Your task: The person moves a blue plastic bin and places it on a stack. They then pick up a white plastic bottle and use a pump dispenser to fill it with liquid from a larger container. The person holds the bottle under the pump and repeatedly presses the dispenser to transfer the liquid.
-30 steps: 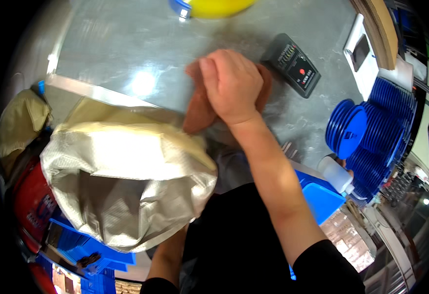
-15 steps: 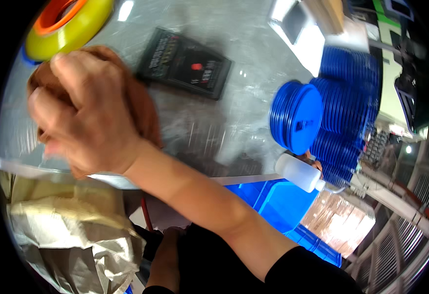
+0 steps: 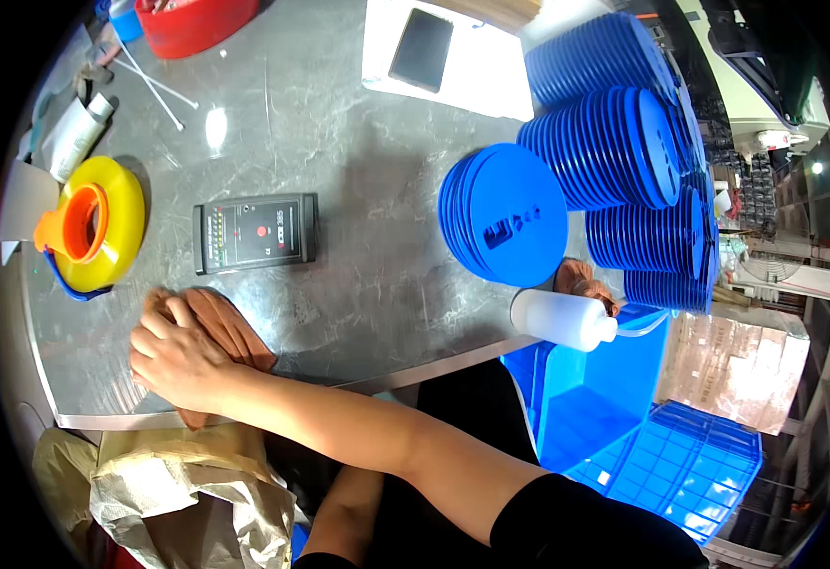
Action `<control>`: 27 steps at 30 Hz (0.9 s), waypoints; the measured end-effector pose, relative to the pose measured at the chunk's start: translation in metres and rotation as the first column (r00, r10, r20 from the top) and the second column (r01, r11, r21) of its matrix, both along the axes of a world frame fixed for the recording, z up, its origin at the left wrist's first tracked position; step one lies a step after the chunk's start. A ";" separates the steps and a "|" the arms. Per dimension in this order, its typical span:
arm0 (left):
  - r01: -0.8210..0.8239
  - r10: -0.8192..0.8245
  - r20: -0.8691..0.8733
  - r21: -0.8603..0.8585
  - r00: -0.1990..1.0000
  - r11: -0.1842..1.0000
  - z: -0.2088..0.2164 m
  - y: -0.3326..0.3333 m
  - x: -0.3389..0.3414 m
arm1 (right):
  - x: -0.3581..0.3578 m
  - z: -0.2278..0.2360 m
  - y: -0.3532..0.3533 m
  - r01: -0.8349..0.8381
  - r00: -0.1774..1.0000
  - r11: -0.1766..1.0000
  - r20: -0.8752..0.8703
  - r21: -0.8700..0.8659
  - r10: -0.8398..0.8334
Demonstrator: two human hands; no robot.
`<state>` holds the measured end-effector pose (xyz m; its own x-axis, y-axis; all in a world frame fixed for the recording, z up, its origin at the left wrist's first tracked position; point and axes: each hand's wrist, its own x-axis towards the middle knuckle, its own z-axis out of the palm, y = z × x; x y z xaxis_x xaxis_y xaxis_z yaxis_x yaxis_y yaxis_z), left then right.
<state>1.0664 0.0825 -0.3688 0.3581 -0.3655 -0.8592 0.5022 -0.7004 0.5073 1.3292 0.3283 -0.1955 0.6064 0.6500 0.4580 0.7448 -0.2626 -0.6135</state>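
My right hand (image 3: 180, 353) presses down on a brown cloth (image 3: 227, 322) near the front left edge of the grey table, fingers curled over it. Part of the cloth spreads out to the right of the hand, and a corner hangs at the table edge. Behind the cloth lies a flat black tester box (image 3: 256, 232) with a red button. To its left sits a yellow disc with an orange ring-shaped centre (image 3: 111, 223). Of my left arm only the forearm (image 3: 346, 512) shows, below the right one; the left hand is hidden.
Stacks of blue discs (image 3: 519, 213) stand at the right, beside a white squeeze bottle (image 3: 557, 318) at the table edge. A phone (image 3: 421, 49) lies on white paper behind. Below are blue crates (image 3: 595, 408) and an open beige sack (image 3: 178, 474). A red bowl (image 3: 197, 27) stands far left.
The view has shifted, showing more of the table's left side. My right hand and the cloth now lie closer to the table's front edge. The cloth looks flatter.
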 end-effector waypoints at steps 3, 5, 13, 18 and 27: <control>-0.040 0.038 0.117 0.016 0.992 0.999 -0.012 0.001 0.021 | 0.005 0.000 -0.009 -0.125 0.980 0.991 -0.160 -0.035 0.118; -0.068 0.063 0.212 0.019 0.975 0.997 -0.018 -0.001 0.035 | 0.007 -0.005 -0.007 -0.072 0.988 0.997 -0.137 0.035 0.077; -0.293 0.233 0.566 0.016 0.791 0.956 0.009 0.039 0.079 | 0.002 0.012 -0.019 -0.271 0.946 0.961 -0.199 -0.052 0.256; -0.360 0.254 0.735 -0.014 0.629 0.933 0.081 0.082 0.083 | -0.018 0.051 -0.125 -0.391 0.898 0.920 0.221 0.007 0.380; -0.534 0.341 0.812 -0.044 0.473 0.844 0.126 0.076 0.009 | -0.120 0.039 -0.478 0.296 0.937 0.955 -0.193 0.005 -0.290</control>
<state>1.0753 0.1587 -0.2429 0.9667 0.1685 -0.1927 0.2560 -0.6297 0.7334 1.2089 -0.1502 -0.1563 0.8450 0.4167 0.3351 0.5077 -0.4288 -0.7472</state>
